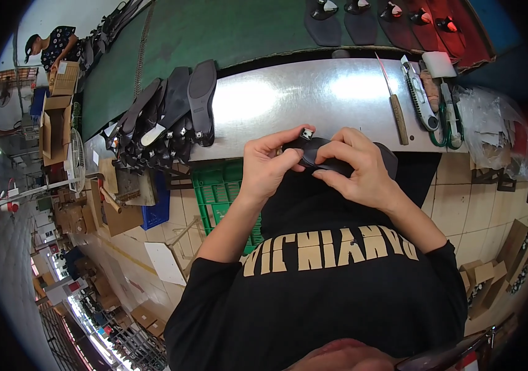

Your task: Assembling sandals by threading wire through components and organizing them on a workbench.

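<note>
Row of black shoe soles (168,117) stacked left of centre on metal table (288,99). Wooden-handled knife (395,105) and utility knife (420,93) right of centre; green-handled scissors (455,127) beside them. Crumpled clear plastic bags (498,133) at right edge. Green conveyor belt (214,31) across top. Green crate (214,191) below table. Cardboard boxes (57,120) upper left.

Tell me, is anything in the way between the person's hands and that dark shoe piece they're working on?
Nothing visible is. Both the left hand and the right hand already grip the dark shoe piece directly, holding it just off the near edge of the metal table. The row of shoes lies well to the left.
</note>
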`<move>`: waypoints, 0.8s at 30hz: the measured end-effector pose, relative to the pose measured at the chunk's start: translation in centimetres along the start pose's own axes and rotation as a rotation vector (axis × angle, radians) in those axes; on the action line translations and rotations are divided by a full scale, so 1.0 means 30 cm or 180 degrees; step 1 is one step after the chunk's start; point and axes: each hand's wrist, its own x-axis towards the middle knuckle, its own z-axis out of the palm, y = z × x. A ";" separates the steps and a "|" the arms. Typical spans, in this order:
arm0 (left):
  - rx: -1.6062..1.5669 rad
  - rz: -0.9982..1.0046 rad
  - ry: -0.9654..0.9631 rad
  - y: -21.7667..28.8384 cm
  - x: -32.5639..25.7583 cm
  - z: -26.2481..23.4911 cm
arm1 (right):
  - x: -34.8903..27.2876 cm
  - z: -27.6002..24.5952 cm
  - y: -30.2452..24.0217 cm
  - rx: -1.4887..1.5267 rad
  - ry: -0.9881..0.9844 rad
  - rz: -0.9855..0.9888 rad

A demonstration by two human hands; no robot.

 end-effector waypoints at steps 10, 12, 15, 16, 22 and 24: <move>-0.0969 -0.0719 -0.0069 0.070 -0.024 -0.003 | -0.012 -0.010 -0.005 -0.0221 0.0249 -0.0584; -0.0553 -0.0572 -0.0018 0.069 -0.024 0.007 | -0.011 0.000 -0.009 -0.0196 0.0448 -0.0494; -0.0414 -0.0967 -0.0234 0.038 -0.019 -0.021 | -0.006 -0.006 -0.021 -0.0177 0.0637 -0.0249; -0.0383 -0.0981 -0.0299 0.036 -0.013 -0.020 | -0.013 -0.005 -0.007 -0.0272 0.0641 -0.0313; -0.0122 -0.0798 -0.0311 0.003 -0.010 -0.005 | -0.019 -0.003 0.007 -0.0539 0.0646 -0.0379; -0.0102 -0.0786 -0.0325 -0.003 -0.003 -0.001 | -0.019 0.004 0.011 -0.0578 0.0672 -0.0368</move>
